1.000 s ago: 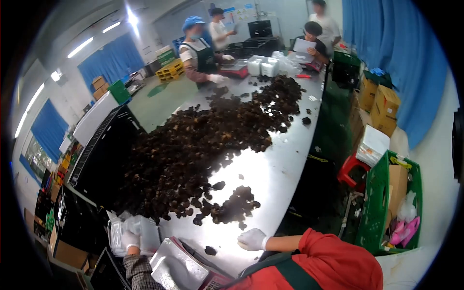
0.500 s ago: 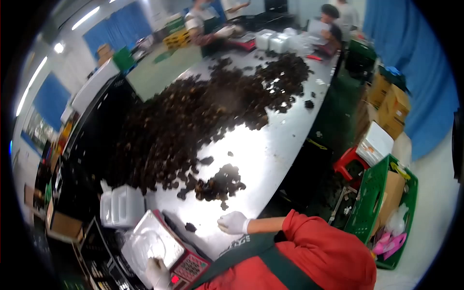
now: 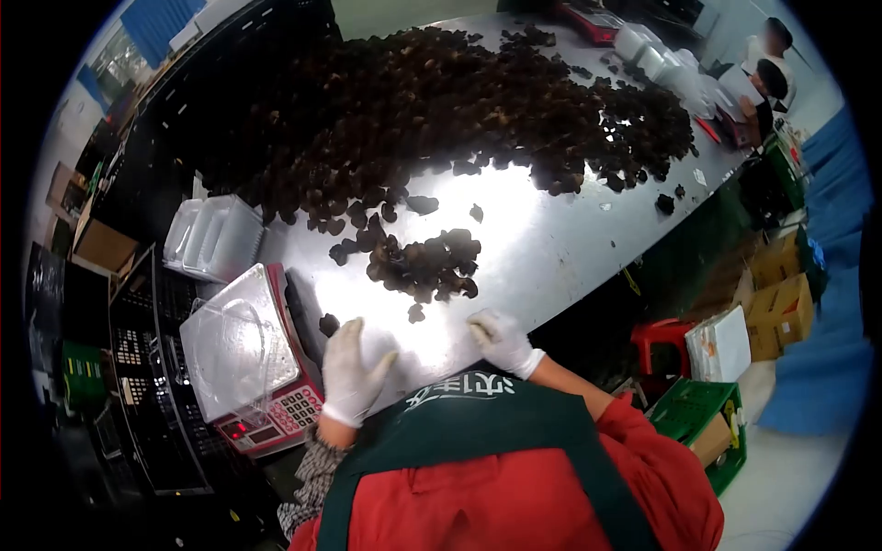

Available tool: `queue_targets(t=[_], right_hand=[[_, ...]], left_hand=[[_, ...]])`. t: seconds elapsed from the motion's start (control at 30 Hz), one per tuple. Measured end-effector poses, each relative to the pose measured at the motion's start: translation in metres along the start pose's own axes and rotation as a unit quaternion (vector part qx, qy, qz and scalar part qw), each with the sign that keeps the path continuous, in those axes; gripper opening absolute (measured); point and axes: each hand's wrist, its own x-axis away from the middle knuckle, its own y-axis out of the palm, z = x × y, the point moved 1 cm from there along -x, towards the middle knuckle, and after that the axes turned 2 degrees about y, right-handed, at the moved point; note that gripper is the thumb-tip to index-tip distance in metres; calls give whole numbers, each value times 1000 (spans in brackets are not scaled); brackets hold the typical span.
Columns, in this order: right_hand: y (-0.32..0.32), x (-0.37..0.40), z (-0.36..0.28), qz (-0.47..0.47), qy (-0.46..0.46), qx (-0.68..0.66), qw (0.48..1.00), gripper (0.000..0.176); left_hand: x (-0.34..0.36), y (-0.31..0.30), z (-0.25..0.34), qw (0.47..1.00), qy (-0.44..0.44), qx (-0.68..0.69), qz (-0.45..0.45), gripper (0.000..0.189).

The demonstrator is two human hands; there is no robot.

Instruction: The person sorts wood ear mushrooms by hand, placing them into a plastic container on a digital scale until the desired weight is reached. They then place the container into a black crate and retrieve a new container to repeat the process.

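Note:
My left hand (image 3: pixel 355 375), in a white glove, is at the table's near edge beside the scale, thumb apart from the fingers and nothing in it. My right hand (image 3: pixel 501 341), also gloved, is at the near edge further right, fingers curled; whether it holds anything is hidden. Between and beyond them lies a small heap of dark, fungus-like pieces (image 3: pixel 427 264) on the metal table (image 3: pixel 560 266). One loose dark piece (image 3: pixel 329 324) lies just beyond my left fingertips. A clear plastic container (image 3: pixel 230 354) rests on the red and white scale (image 3: pixel 292 410).
A large dark pile (image 3: pixel 413 110) covers the far part of the table. Stacked clear trays (image 3: pixel 213 239) stand at the left, near black crates (image 3: pixel 165 386). A red stool (image 3: pixel 663 344) and green crate (image 3: pixel 703 418) are at the right. Two people (image 3: pixel 770 83) are at the far right.
My left hand has moved from the scale to the table's edge, leaving the container on the scale. My right hand is still near the edge. The view has turned.

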Motion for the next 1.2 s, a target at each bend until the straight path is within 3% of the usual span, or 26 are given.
queue_targets(t=[0.1,0.23,0.33,0.37,0.47,0.5,0.53,0.6,0.67,0.73,0.93,0.97,1.0,1.07,1.1,1.13,1.2], right_hand=[[-30,-4,24,43,-11,54,998,9],[-48,-27,46,39,-4,102,994,21],[-48,-61,64,69,-34,130,989,21],[-45,-74,78,52,-25,142,988,33],[-32,-122,90,66,-44,197,977,47],[-25,-135,95,38,-44,200,978,59],[-17,-141,97,13,-42,175,984,59],[1,-155,86,-38,-38,129,990,59],[16,-145,61,-81,-85,45,992,58],[15,-144,38,-138,-146,3,980,56],[37,-229,56,-74,-134,94,984,51],[45,-240,58,-60,-144,131,979,46],[49,-244,59,-110,-159,93,977,45],[55,-239,61,-210,-185,16,960,43],[40,-237,34,-275,-166,-39,946,35],[34,-236,28,-256,-211,-74,940,26],[35,-252,35,-208,-196,-81,955,22]], left_hand=[[3,53,1,998,-31,26,-56,85],[3,71,-11,992,-128,-18,-3,97],[3,76,-40,970,-217,-95,58,96],[-2,74,-44,956,-272,-95,58,92],[-7,95,-59,947,-306,-89,26,93],[-13,100,-53,968,-241,14,71,90],[-19,106,-41,978,-202,-24,55,89],[-39,110,-17,984,-101,106,96,89],[-56,109,-13,985,-56,95,134,90],[-68,107,-26,979,-108,69,159,88],[-120,117,-96,960,-250,21,121,82],[-130,122,-96,964,-240,66,96,82],[-136,122,-85,979,-179,38,92,79],[-144,107,-61,976,-81,193,50,75],[-146,98,-49,979,-38,190,55,74],[-151,90,-43,981,5,186,62,73],[-161,87,-53,977,-14,194,84,76]])
